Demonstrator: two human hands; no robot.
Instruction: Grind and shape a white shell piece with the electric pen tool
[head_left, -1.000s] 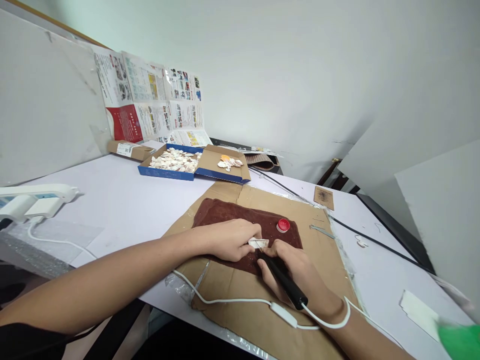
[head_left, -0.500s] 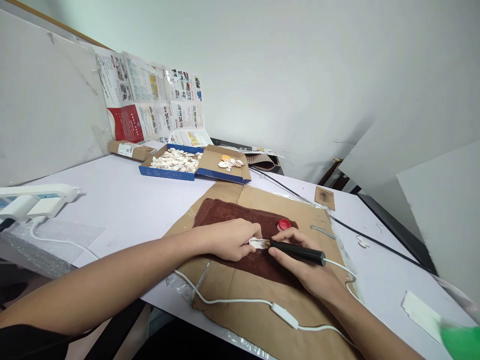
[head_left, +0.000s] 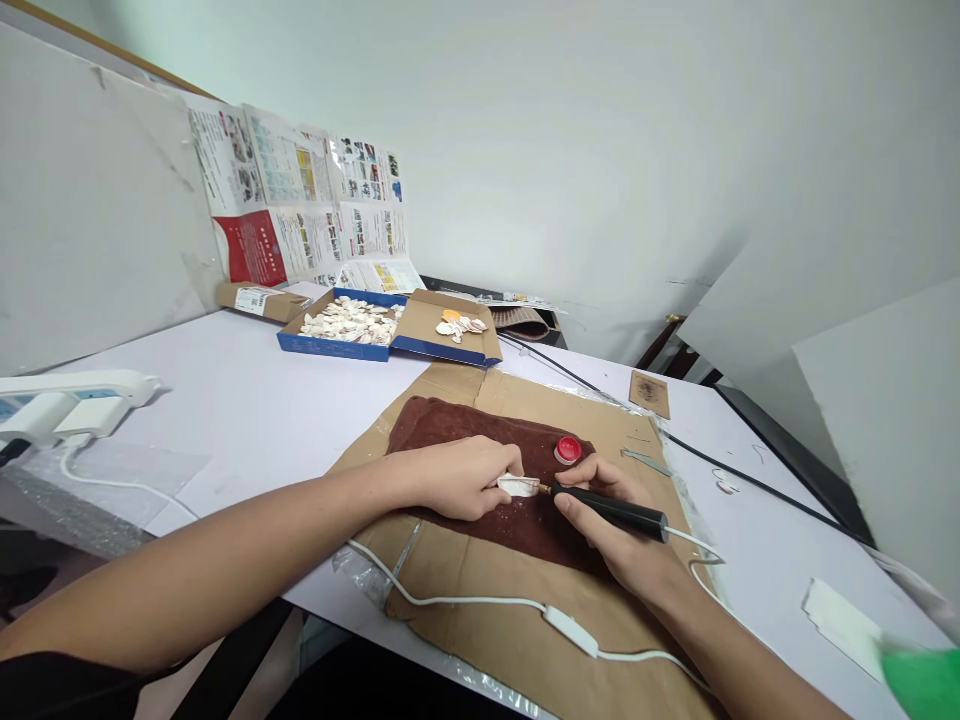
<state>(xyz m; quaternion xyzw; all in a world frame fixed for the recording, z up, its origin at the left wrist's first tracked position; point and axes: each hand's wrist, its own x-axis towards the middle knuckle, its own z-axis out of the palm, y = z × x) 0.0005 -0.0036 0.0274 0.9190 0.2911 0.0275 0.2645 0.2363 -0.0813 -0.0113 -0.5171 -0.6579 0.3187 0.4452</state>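
Note:
My left hand [head_left: 459,476] rests on a dark brown cloth [head_left: 480,430] and pinches a small white shell [head_left: 519,486] at its fingertips. My right hand [head_left: 615,530] grips a black corded pen-like tool [head_left: 611,508], held nearly level, its tip touching the shell's right end. A white cord with an inline switch [head_left: 570,632] runs from the tool across the cardboard sheet [head_left: 517,620] under the cloth. A small red cap [head_left: 568,449] sits on the cloth just beyond my right fingers.
A blue-edged open box [head_left: 339,345] with several shells stands at the back, its lid [head_left: 450,325] holding a few more. Printed leaflets [head_left: 300,200] lean on the wall. A white power strip [head_left: 67,400] lies at the left, a black cable [head_left: 750,480] at the right.
My right hand swung the tool from steeply tilted toward me to nearly level, then slid slightly right. My left hand kept the shell in place.

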